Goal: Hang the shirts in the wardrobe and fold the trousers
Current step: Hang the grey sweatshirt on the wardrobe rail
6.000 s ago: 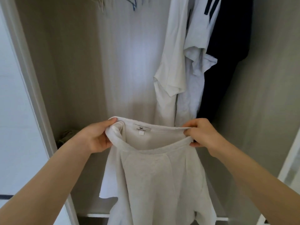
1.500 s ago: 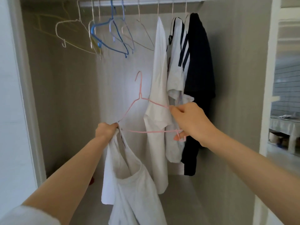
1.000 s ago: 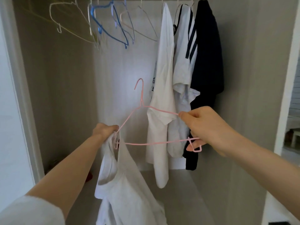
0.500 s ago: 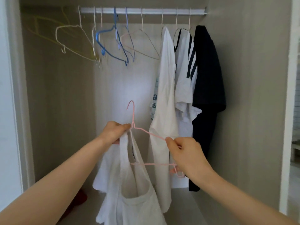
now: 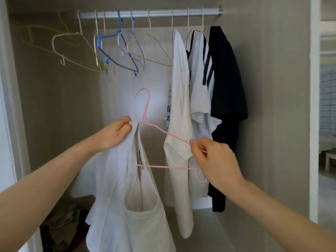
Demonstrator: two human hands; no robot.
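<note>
Shirt (image 5: 118, 179), pale grey, hangs from the left hand (image 5: 116, 135), which pinches its shoulder just beside the pink hanger's (image 5: 167, 166) neck; a second ago that pinch sat at the hanger's left corner. The right hand (image 5: 216, 160) is curled round the hanger's right arm. The hanger's left half is inside the shirt. The rail (image 5: 154, 14) is above the hanger.

Pink hanger (image 5: 164, 135), pale grey shirt (image 5: 116, 179), blue hangers (image 5: 116, 51)
</note>
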